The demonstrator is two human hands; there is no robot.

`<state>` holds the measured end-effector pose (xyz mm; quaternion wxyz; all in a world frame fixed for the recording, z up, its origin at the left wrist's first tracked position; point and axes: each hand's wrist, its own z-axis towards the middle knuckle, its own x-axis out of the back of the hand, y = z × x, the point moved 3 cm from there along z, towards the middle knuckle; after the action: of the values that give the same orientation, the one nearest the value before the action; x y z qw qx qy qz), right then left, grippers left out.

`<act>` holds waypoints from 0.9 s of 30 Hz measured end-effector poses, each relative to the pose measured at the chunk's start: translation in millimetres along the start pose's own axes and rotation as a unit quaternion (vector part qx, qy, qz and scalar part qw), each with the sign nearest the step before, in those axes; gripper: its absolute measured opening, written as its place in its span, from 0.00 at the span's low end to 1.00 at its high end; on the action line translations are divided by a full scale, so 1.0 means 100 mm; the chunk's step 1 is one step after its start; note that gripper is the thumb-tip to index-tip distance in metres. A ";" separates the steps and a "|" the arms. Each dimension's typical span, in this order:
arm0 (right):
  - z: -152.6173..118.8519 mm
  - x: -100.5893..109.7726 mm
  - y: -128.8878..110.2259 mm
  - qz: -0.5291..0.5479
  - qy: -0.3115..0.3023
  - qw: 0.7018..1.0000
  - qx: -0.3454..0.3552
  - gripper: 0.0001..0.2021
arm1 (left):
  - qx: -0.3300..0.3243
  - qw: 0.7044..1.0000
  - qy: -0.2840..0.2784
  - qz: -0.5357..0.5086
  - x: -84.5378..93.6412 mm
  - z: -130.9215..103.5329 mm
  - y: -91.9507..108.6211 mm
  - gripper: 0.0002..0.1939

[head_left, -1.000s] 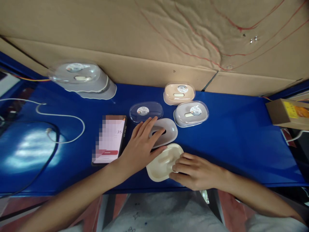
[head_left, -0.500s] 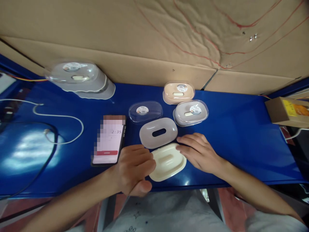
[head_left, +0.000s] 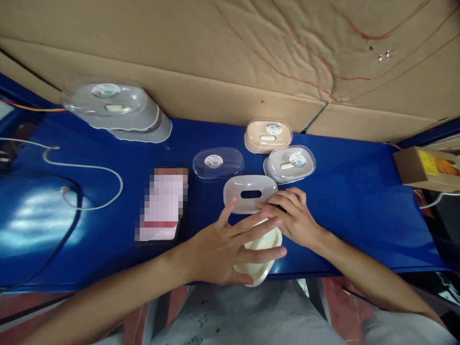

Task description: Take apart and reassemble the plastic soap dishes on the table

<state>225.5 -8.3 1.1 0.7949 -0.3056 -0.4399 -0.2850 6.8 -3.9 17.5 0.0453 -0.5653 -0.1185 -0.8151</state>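
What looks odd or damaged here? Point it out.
The cardboard wall is creased toward the upper right, with red lines across it; its left side looks smoother, so that patch may be damaged. On the blue table, no spill or breakage stands out.

Tally, blue table: 1. Hands: 2, one left hand and one right hand. Cream tray: 1. Slotted plate, grey: 1. Clear covers: 4, being 1 loose and 3 over boxes. Peach box: 1. Grey boxes: 3 visible, being 2 stacked and 1 separate. Round labels: 4. Phone: 1. Carton: 1. White cables: 2, one at each side.
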 end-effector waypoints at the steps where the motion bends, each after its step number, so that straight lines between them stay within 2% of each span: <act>1: -0.01 0.01 0.00 0.001 0.015 1.000 -0.002 0.14 | 0.004 1.000 -0.011 0.003 -0.02 0.00 0.00 0.36; 4: -0.02 0.07 -0.01 0.018 0.052 0.998 0.010 0.13 | 0.030 0.999 -0.014 0.031 -0.04 -0.01 -0.03 0.37; 11: -0.02 0.14 -0.05 0.050 0.045 0.996 0.053 0.12 | 0.085 0.985 0.043 0.146 0.01 -0.01 -0.12 0.37; 16: -0.04 0.13 0.00 0.072 0.036 0.996 0.033 0.12 | 0.118 0.989 0.064 0.058 0.06 0.00 -0.14 0.37; 21: -0.04 0.11 0.03 0.080 0.020 0.996 0.028 0.13 | 0.074 0.995 0.041 -0.056 0.00 0.01 -0.04 0.22; 24: -0.04 0.09 0.05 0.081 0.008 0.996 0.033 0.13 | 0.042 0.999 0.013 -0.006 -0.07 0.00 -0.01 0.28; 27: -0.05 0.07 0.07 0.092 -0.004 0.995 0.037 0.13 | 0.042 0.998 -0.028 0.046 -0.12 0.01 -0.04 0.32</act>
<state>236.3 -8.0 3.1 0.8265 -0.3168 -0.4235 -0.1927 11.2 -0.6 5.7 0.1031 -0.5900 -0.1277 -0.7906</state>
